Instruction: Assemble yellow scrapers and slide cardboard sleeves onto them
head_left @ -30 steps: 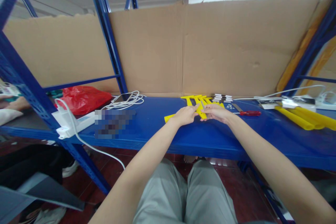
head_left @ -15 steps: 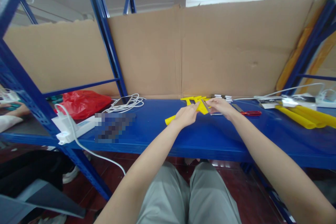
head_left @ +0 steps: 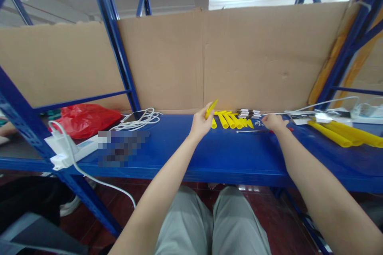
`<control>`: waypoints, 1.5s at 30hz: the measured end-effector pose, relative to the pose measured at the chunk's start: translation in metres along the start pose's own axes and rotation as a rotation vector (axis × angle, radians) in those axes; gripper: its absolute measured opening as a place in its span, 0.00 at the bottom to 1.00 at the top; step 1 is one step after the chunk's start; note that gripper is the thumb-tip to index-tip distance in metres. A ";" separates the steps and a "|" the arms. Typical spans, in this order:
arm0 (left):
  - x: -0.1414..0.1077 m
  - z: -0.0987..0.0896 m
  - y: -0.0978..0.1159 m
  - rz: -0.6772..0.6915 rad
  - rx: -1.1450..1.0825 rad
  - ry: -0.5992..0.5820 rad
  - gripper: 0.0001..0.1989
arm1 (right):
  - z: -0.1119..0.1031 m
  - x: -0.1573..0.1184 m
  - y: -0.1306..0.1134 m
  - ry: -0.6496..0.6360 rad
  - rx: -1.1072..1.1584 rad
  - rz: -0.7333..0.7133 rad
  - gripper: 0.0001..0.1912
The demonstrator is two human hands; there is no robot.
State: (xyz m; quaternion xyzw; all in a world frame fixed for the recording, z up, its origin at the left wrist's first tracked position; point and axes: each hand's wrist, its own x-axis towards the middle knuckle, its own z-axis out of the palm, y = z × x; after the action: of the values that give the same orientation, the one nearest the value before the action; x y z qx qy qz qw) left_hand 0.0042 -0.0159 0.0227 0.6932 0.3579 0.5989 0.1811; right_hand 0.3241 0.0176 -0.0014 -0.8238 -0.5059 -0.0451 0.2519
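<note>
My left hand (head_left: 201,122) is closed around a yellow piece (head_left: 211,108), raised a little above the blue shelf, its tip pointing up and right. Several short yellow tubes (head_left: 230,122) lie side by side just right of it, with small yellow wedge-shaped pieces (head_left: 249,123) at their end. Behind those is a stack of black-and-white pieces (head_left: 249,113). My right hand (head_left: 273,121) rests low over the shelf, its fingers curled by a red-handled tool (head_left: 291,129); what they hold is hidden. A thin metal rod (head_left: 253,131) lies left of that hand.
Long yellow tubes (head_left: 338,134) lie at the right. A coiled white cable (head_left: 145,119), a red plastic bag (head_left: 89,119) and a white power strip (head_left: 86,146) are at the left. Cardboard (head_left: 167,63) stands behind the blue shelf (head_left: 227,155). Another person's hand (head_left: 7,128) shows at the far left.
My hands have moved apart. The left has risen with a yellow piece, now upright; the right has moved right, over the red-handled tool. The yellow tubes between them are now uncovered.
</note>
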 end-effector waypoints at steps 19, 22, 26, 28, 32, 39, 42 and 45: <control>0.006 -0.015 0.019 -0.675 -0.623 -0.029 0.13 | 0.005 -0.007 -0.006 -0.057 -0.231 -0.159 0.10; 0.002 -0.010 0.017 -0.789 -0.585 -0.152 0.13 | 0.003 -0.011 -0.009 -0.069 -0.270 -0.146 0.12; -0.005 -0.001 0.011 -0.853 -0.488 -0.317 0.13 | 0.000 -0.015 -0.014 -0.113 -0.314 -0.113 0.15; -0.008 0.002 0.009 -0.867 -0.446 -0.390 0.14 | -0.001 -0.016 -0.016 -0.128 -0.321 -0.114 0.15; -0.011 0.005 0.010 -0.878 -0.406 -0.458 0.13 | 0.000 -0.015 -0.017 -0.118 -0.335 -0.143 0.15; -0.015 0.002 0.019 -0.878 -0.389 -0.491 0.12 | 0.007 -0.014 -0.020 -0.094 -0.356 -0.152 0.19; -0.016 0.002 0.021 -0.873 -0.377 -0.493 0.13 | 0.009 -0.012 -0.019 -0.092 -0.358 -0.155 0.21; -0.015 0.002 0.019 -0.860 -0.380 -0.490 0.13 | 0.011 -0.009 -0.018 -0.107 -0.355 -0.147 0.22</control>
State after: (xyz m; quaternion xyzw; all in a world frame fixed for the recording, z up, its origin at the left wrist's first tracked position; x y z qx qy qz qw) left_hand 0.0108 -0.0394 0.0244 0.5582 0.4422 0.3451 0.6113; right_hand 0.3025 0.0216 -0.0075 -0.8174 -0.5613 -0.1082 0.0714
